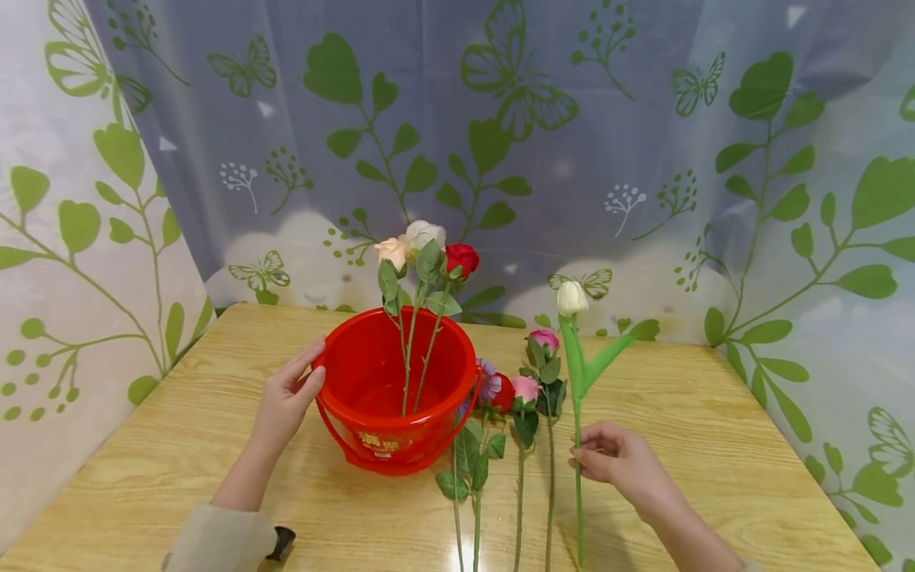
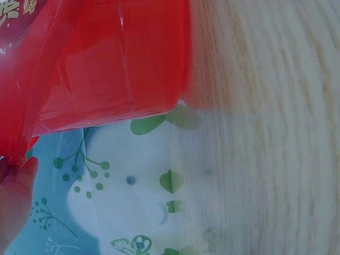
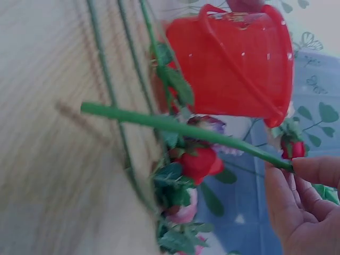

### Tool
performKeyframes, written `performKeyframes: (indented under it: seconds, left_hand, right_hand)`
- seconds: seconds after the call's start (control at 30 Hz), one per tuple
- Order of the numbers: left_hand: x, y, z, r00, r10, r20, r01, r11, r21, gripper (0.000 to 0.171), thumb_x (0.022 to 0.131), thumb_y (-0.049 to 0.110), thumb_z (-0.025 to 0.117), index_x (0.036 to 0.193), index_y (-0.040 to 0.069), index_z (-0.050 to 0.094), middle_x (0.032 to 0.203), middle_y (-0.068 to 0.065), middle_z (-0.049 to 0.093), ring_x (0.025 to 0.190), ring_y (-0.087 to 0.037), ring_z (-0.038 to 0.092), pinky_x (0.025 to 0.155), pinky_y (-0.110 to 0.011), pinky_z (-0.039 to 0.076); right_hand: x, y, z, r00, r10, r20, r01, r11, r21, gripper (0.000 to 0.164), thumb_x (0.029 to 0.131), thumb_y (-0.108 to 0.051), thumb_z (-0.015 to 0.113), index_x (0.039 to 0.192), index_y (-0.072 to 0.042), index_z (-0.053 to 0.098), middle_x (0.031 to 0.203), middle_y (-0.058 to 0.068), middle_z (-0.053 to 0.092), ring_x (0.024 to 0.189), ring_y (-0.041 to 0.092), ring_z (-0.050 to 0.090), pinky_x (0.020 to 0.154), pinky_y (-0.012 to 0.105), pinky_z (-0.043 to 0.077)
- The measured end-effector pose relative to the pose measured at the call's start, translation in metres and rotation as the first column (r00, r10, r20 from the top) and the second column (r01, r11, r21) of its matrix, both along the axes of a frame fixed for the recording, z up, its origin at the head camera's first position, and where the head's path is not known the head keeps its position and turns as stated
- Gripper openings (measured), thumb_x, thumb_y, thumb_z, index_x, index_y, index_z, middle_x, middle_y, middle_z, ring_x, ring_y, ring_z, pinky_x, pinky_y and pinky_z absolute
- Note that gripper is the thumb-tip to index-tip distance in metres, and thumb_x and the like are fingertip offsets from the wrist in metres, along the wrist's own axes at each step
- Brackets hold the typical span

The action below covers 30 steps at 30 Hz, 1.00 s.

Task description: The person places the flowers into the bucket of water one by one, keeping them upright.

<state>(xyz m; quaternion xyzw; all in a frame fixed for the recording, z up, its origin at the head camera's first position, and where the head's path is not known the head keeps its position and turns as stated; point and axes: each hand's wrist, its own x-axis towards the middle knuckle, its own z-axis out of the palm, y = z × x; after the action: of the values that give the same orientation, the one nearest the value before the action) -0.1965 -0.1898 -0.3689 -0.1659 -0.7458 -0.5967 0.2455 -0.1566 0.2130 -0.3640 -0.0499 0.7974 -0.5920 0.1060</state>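
Note:
My left hand holds the left rim of a red bucket, thumb and fingers at its edge. The left wrist view catches that hand at the handle joint of the bucket. Inside the bucket stand a peach rose, a white rose and a red rose. Right of it, my right hand pinches the stem of a white tulip, bloom up. In the right wrist view, the tulip's green stem sticks out from between thumb and fingers.
Several flowers lie on the wooden table between bucket and tulip: a purple flower, a red rose, a pink rose and a deeper pink rose. A leaf-patterned curtain hangs behind the table.

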Motion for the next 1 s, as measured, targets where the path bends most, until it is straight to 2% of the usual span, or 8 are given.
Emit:
performKeyframes:
  seconds: [0.17, 0.33, 0.7, 0.8, 1.0]
  left_hand:
    - [0.001, 0.0, 0.0, 1.0, -0.002, -0.001, 0.002, 1.0, 0.001, 0.033, 0.085, -0.01, 0.049, 0.117, -0.018, 0.045, 0.124, -0.032, 0.041, 0.107, 0.007, 0.043, 0.079, -0.011, 0.041]
    - [0.0, 0.001, 0.0, 1.0, -0.001, -0.017, 0.001, 1.0, 0.012, 0.033, 0.084, -0.012, 0.049, 0.116, -0.019, 0.046, 0.123, -0.033, 0.041, 0.107, 0.007, 0.043, 0.079, -0.011, 0.041]
    - [0.0, 0.001, 0.001, 1.0, 0.003, -0.011, -0.003, 1.0, 0.003, 0.033, 0.084, -0.011, 0.049, 0.116, -0.018, 0.046, 0.123, -0.032, 0.041, 0.106, 0.007, 0.043, 0.079, -0.011, 0.041]
    - [-0.002, -0.001, -0.002, 1.0, -0.003, -0.014, 0.003, 1.0, 0.006, 0.033, 0.084, -0.011, 0.049, 0.117, -0.018, 0.046, 0.123, -0.032, 0.041, 0.106, 0.007, 0.043, 0.079, -0.011, 0.041]
    - [-0.012, -0.008, -0.016, 1.0, -0.006, -0.01, 0.006, 1.0, 0.014, 0.034, 0.085, -0.007, 0.051, 0.119, -0.012, 0.049, 0.125, -0.027, 0.043, 0.108, 0.004, 0.044, 0.079, -0.013, 0.042]
  right_hand:
    - [-0.001, -0.011, 0.01, 0.999, 0.006, -0.034, -0.007, 1.0, -0.02, 0.022, 0.085, -0.001, 0.056, 0.1, 0.014, 0.049, 0.089, 0.013, 0.061, 0.085, 0.024, 0.059, 0.075, 0.034, 0.051]
    - [-0.003, -0.023, 0.019, 0.997, -0.02, -0.077, 0.019, 1.0, -0.017, 0.022, 0.083, -0.001, 0.058, 0.099, 0.013, 0.052, 0.089, 0.014, 0.061, 0.084, 0.023, 0.059, 0.074, 0.031, 0.051]
    - [-0.012, -0.047, 0.04, 0.99, -0.009, -0.144, 0.004, 0.999, -0.033, 0.019, 0.082, -0.005, 0.061, 0.096, 0.007, 0.056, 0.088, 0.011, 0.061, 0.081, 0.019, 0.058, 0.073, 0.031, 0.05]
    - [-0.015, -0.053, 0.046, 0.987, -0.012, -0.162, 0.005, 0.999, -0.039, 0.02, 0.082, -0.006, 0.062, 0.097, 0.006, 0.057, 0.088, 0.01, 0.061, 0.081, 0.02, 0.058, 0.074, 0.032, 0.05]
    - [-0.018, -0.064, 0.058, 0.975, 0.002, -0.222, -0.023, 0.995, -0.093, 0.022, 0.083, -0.006, 0.06, 0.1, 0.007, 0.055, 0.089, 0.009, 0.061, 0.078, 0.017, 0.057, 0.073, 0.032, 0.05]
